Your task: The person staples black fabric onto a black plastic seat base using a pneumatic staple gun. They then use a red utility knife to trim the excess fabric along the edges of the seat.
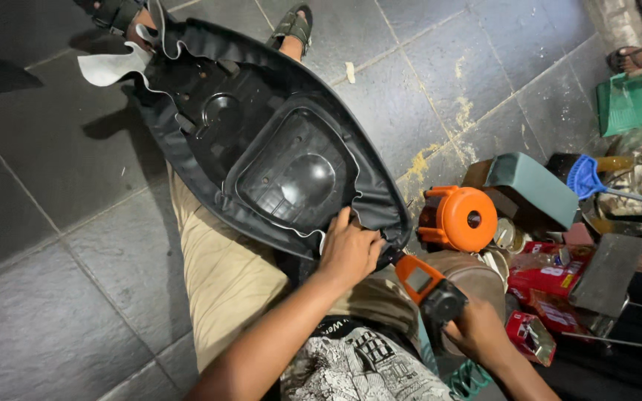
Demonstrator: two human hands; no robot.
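Note:
An upturned black motorbike seat lies across my lap, its plastic base facing up and a black cover folded over the rim. My left hand presses the cover edge down at the seat's near end. My right hand grips an orange and black stapler gun, its nose against the cover edge beside my left fingers. A loose white-backed flap of cover hangs at the seat's far end.
An orange round tool, a grey-green box, red packets, a blue brush and a green dustpan crowd the right. Grey floor tiles lie to the left. My sandalled feet rest beyond the seat.

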